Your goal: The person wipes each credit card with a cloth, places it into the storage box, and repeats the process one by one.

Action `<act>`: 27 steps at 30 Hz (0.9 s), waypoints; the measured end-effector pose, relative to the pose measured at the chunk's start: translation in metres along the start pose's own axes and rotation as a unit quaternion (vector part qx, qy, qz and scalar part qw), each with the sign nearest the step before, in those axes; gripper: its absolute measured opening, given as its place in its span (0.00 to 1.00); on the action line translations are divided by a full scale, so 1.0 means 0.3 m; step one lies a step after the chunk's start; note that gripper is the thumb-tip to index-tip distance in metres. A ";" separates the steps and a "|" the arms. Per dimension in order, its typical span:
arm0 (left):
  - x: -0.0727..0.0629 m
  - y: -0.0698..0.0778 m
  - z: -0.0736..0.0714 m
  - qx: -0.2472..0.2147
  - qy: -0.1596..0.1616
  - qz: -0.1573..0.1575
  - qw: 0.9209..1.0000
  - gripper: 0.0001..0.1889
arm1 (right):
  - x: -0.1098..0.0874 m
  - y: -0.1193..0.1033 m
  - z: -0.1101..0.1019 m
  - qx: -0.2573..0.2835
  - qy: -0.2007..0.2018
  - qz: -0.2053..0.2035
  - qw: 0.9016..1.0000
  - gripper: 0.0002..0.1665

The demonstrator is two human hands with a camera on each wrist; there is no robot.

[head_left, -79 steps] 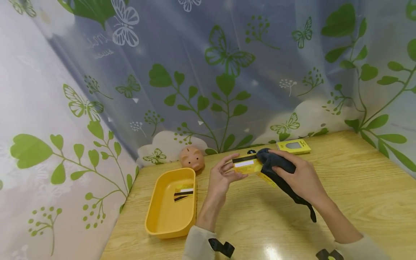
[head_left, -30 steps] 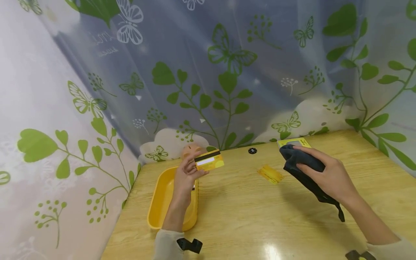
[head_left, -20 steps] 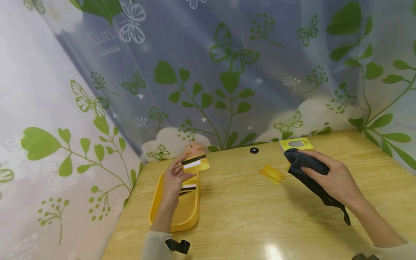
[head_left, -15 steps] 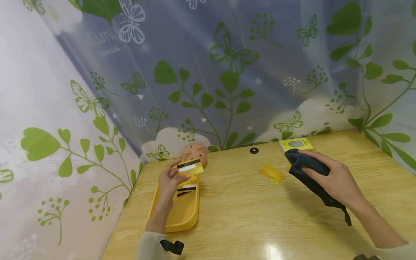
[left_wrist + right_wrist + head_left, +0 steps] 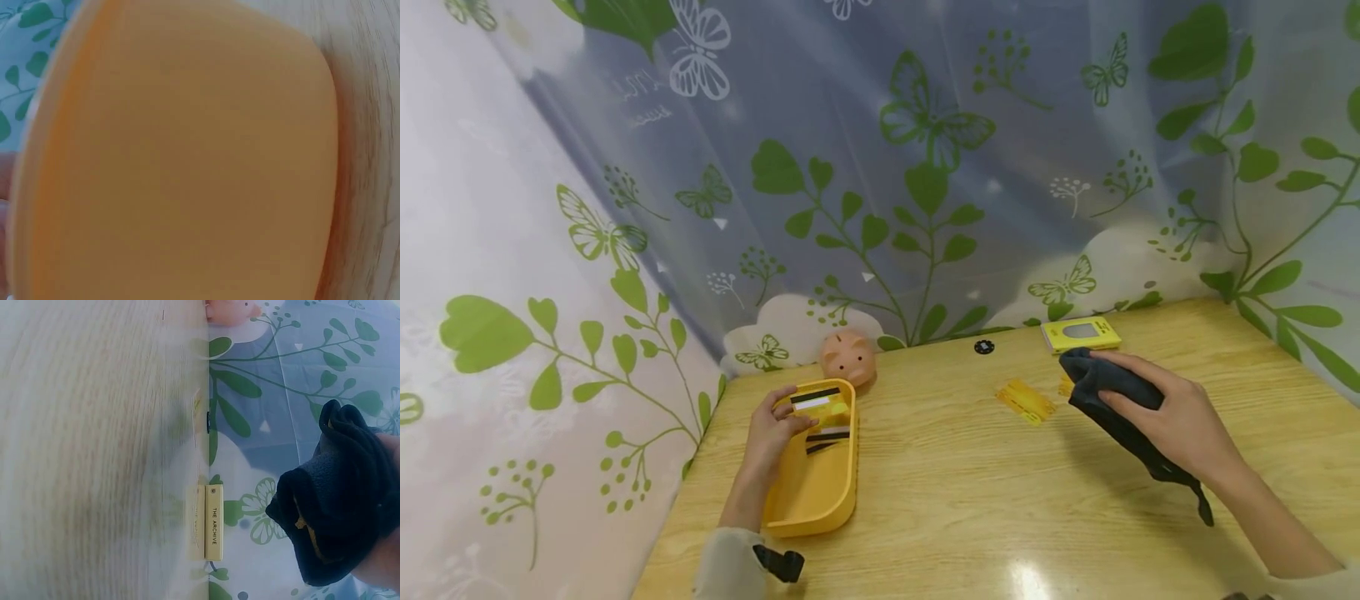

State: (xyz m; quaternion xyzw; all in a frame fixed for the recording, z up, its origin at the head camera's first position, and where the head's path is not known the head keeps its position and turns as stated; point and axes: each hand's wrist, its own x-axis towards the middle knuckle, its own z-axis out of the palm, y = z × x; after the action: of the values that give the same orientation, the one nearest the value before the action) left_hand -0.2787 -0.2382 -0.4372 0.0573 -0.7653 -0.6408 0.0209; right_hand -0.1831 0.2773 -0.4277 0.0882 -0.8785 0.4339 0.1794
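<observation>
In the head view my left hand (image 5: 767,437) reaches over the left rim of a yellow tray (image 5: 808,496). Its thumb and fingers pinch a yellow card (image 5: 835,408) with a black stripe and white strip, low inside the tray's far end. Other striped cards (image 5: 829,437) lie just below it. My right hand (image 5: 1183,417) grips a dark cloth pouch (image 5: 1112,400), raised over the table's right side with its cord hanging. In the right wrist view, a yellow edge shows in the folds of the pouch (image 5: 337,494). The tray's wall (image 5: 187,150) fills most of the left wrist view.
A pink piggy bank (image 5: 847,360) stands behind the tray. One yellow card (image 5: 1025,402) lies mid-table, and another (image 5: 1065,385) is partly hidden by the pouch. Toward the back wall are a black round chip (image 5: 984,347) and a yellow box (image 5: 1080,334).
My left hand has carried the striped card from beside the pouch leftward, then down into the tray. The right hand has moved right with the pouch, uncovering cards on the table.
</observation>
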 end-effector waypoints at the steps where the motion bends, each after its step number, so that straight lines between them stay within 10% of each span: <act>1: 0.004 -0.005 -0.002 0.003 -0.001 -0.003 1.000 0.34 | 0.000 0.000 0.000 0.001 0.000 0.000 1.000 0.30; 27: 0.056 -0.089 0.022 0.092 0.001 -0.036 0.995 0.33 | -0.007 -0.004 -0.005 0.000 0.000 0.005 1.000 0.30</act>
State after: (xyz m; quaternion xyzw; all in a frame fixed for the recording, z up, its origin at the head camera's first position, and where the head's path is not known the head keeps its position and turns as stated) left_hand -0.2945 -0.2383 -0.4652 0.0871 -0.8183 -0.5682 -0.0069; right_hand -0.1805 0.2777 -0.4270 0.0839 -0.8787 0.4353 0.1773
